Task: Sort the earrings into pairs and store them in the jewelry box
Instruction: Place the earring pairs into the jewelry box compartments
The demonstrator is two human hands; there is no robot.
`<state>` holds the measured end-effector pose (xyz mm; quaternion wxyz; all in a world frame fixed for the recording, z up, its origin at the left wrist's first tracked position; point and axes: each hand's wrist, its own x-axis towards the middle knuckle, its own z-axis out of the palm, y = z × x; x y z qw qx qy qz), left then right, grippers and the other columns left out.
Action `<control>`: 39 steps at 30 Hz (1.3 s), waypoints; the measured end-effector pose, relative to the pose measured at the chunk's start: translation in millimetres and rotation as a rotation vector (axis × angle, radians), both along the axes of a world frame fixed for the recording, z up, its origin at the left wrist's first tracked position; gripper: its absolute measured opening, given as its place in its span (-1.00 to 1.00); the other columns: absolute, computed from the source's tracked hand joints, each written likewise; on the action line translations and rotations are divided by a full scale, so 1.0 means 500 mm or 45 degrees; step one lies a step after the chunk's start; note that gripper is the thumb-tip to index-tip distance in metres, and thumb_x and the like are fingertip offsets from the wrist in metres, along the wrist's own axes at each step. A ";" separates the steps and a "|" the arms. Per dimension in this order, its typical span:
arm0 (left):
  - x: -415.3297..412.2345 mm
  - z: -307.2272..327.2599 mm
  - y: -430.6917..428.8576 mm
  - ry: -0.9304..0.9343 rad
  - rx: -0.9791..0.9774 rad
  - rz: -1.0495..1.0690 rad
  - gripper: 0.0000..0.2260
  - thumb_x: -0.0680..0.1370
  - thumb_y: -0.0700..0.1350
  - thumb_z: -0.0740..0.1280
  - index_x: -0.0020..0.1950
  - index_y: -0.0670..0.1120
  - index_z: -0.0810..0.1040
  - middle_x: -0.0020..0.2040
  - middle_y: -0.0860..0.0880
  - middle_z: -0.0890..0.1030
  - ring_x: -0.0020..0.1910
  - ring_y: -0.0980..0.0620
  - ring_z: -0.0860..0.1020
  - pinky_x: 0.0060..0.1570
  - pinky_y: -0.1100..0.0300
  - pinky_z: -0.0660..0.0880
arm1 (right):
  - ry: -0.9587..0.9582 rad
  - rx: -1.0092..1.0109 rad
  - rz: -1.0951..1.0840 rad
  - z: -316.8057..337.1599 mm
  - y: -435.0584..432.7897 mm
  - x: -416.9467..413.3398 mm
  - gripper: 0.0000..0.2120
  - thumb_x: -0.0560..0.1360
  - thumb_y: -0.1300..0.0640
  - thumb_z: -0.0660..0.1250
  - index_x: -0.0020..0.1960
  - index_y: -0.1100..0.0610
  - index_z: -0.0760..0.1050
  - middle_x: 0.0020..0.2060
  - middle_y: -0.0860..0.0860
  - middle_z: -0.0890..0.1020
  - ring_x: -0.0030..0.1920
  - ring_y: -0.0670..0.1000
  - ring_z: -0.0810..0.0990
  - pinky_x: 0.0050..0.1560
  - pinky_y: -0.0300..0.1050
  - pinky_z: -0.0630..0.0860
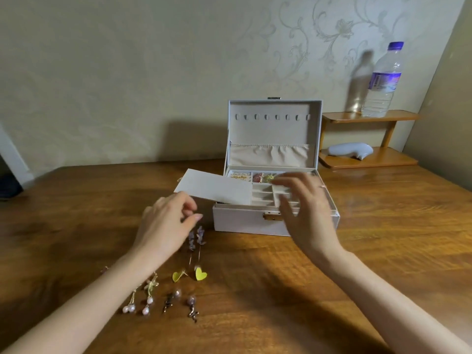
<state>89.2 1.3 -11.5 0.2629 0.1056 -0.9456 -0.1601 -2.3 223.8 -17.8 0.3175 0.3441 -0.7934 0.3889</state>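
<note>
A white jewelry box point(245, 222) stands open on the wooden table, lid upright, with a loose tray cover point(214, 186) lying askew over its left side. Gold and pink pieces lie in its back compartments point(260, 177). My right hand point(301, 203) hovers over the box's front compartments, fingers spread and holding nothing. My left hand point(168, 221) hangs above the table left of the box, thumb and fingers loosely curled, empty. Below it lie a pair of purple dangle earrings point(196, 238), two yellow heart earrings point(190, 275), pearl drop earrings point(140, 300) and dark twisted earrings point(181, 304).
A small wooden two-tier shelf point(367, 116) stands at the back right with a water bottle point(383, 80) on top and a grey object point(350, 150) on its lower tier. A patterned wall rises behind the table. The table's left edge point(38, 175) is near.
</note>
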 end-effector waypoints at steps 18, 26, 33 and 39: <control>-0.021 -0.053 -0.033 -0.419 -0.138 0.090 -0.98 0.53 -0.04 0.31 -0.06 0.07 0.49 0.02 0.06 0.55 0.10 0.03 0.45 0.08 0.12 0.38 | -0.465 0.736 0.184 -0.045 -0.232 0.025 -0.81 0.55 0.10 0.26 0.10 0.11 0.57 -0.02 0.09 0.65 -0.04 0.09 0.61 0.03 0.01 0.58; -0.005 -0.028 -0.025 -0.124 0.061 -0.110 -0.92 0.50 -0.14 0.36 -0.14 0.02 0.49 -0.11 0.09 0.51 -0.22 0.15 0.50 -0.31 0.36 0.38 | -0.541 0.486 0.226 -0.025 -0.191 0.029 -0.88 0.53 0.10 0.32 0.01 0.10 0.58 -0.16 0.02 0.61 -0.28 -0.05 0.49 -0.12 -0.22 0.52; -0.005 0.046 0.012 0.132 0.323 -0.396 -0.93 0.45 -0.22 0.39 -0.12 -0.07 0.57 -0.14 0.06 0.55 -0.22 0.17 0.56 -0.24 0.42 0.50 | -0.577 0.312 0.250 0.024 -0.119 0.020 -0.94 0.51 0.06 0.35 -0.09 0.04 0.53 -0.53 -0.15 0.49 -0.57 -0.17 0.48 -0.38 -0.36 0.41; -0.080 0.091 0.056 0.120 0.328 -0.485 -0.86 0.49 -0.25 0.34 0.00 -0.09 0.62 -0.11 0.04 0.49 -0.12 0.11 0.57 -0.08 0.33 0.52 | -0.621 0.101 0.137 0.076 -0.041 -0.028 -0.93 0.45 0.08 0.41 -0.16 0.08 0.59 -0.53 0.03 0.59 -0.57 -0.11 0.49 -0.48 -0.32 0.39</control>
